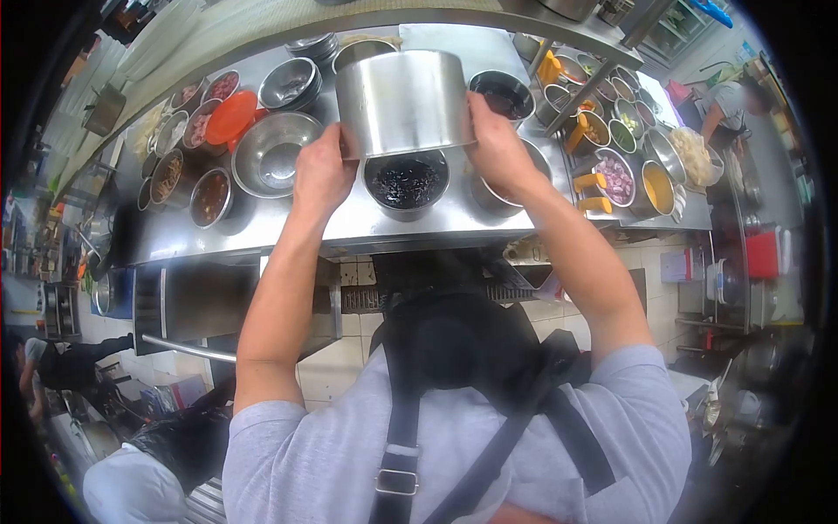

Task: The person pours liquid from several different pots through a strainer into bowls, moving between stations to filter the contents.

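Both of my hands grip a large steel pot (404,103), raised over the steel counter (349,229). My left hand (323,173) is closed on its lower left side, and my right hand (504,148) on its lower right side. What the pot holds cannot be seen. Just below it, a round container with dark, glossy contents (407,182) stands on the counter. A wide empty metal bowl (276,155) is beside my left hand. Partly behind my right hand is another round container (526,188).
Bowls of meat and sauce and an orange-red bowl (232,117) stand at the left. Ingredient containers, one with chopped onion (614,179), fill the right. A metal shelf (489,21) crosses above the counter's back. Other people are at the far right and lower left.
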### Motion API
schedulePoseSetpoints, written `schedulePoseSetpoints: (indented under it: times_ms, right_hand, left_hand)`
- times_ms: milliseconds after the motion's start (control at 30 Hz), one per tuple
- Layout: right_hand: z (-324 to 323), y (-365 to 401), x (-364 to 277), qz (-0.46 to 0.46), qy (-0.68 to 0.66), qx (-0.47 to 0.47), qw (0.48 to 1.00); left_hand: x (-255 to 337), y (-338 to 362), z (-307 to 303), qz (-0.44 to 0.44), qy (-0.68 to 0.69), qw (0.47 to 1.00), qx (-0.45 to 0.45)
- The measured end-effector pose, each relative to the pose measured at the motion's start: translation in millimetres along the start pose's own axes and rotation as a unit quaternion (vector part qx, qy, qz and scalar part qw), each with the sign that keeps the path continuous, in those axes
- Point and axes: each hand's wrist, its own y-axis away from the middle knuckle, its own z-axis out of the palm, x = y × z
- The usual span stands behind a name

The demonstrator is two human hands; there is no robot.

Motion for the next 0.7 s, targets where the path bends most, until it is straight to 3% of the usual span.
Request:
schedulePoseSetpoints:
  times_ms: [233,300,400,467,567,700]
  right_hand:
    - [-16,-3,-23,-0.075,-0.031,0.038,0.996]
    - [-6,-1,-16,-0.092,-0.042,0.047,0.994]
    - [56,19,48,-0.033,-0.005,-0.038,0.999]
    - [101,35,96,0.006,0.038,-0.056,0.998]
    - [93,31,87,0.002,-0.001,-0.052,0.999]
    - [86,38,71,0.015,-0.025,-0.043,0.999]
  left_hand:
    - [21,-5,-31,0.055,0.034,0.997,0.036]
    - [14,3,-15,0.031,0.039,0.998,0.031]
    - [-54,32,69,-0.008,-0.015,0.999,-0.046]
    - [-88,47,116,0.002,0.020,0.999,-0.044]
    - [-79,48,105,-0.024,0.023,0.997,-0.072]
    - [-73,43,97,0.004,0.049,0.997,-0.059]
